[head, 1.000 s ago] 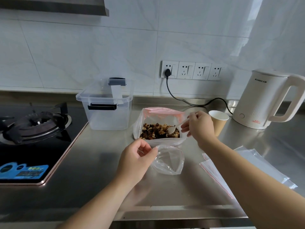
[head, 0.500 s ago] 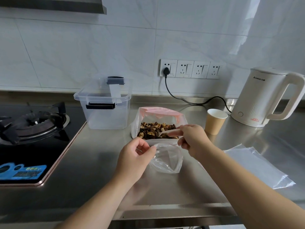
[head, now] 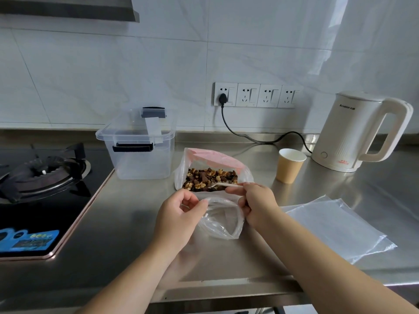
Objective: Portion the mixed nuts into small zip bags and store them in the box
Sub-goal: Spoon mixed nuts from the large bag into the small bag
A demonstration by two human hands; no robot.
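Stainless steel counter [head: 226, 264] under a white marble-look tiled wall w/ a row of white sockets [head: 257, 95]. Far left: black glass gas hob [head: 45, 189]. Next, a clear plastic storage box [head: 139, 152] w/ dark grey latches, lid off, standing at the back just beside the hob. Centre: big clear bag w/ pink zip strip [head: 204, 159], mouth open, holding the brown mixed nuts [head: 210, 179]. Directly in front of it, a small clear zip bag [head: 221, 219], mouth up. Left hand [head: 179, 219] pinches the small bag's left rim btwn thumb and fingers. Right hand [head: 257, 202] grips a thin white plastic spoon [head: 223, 185], its bowl end down in the nuts. Right of centre: tan paper cup [head: 290, 165], upright, then a cream electric kettle [head: 360, 132], black cord to the wall. Front right: flat stack of clear zip bags [head: 335, 225].
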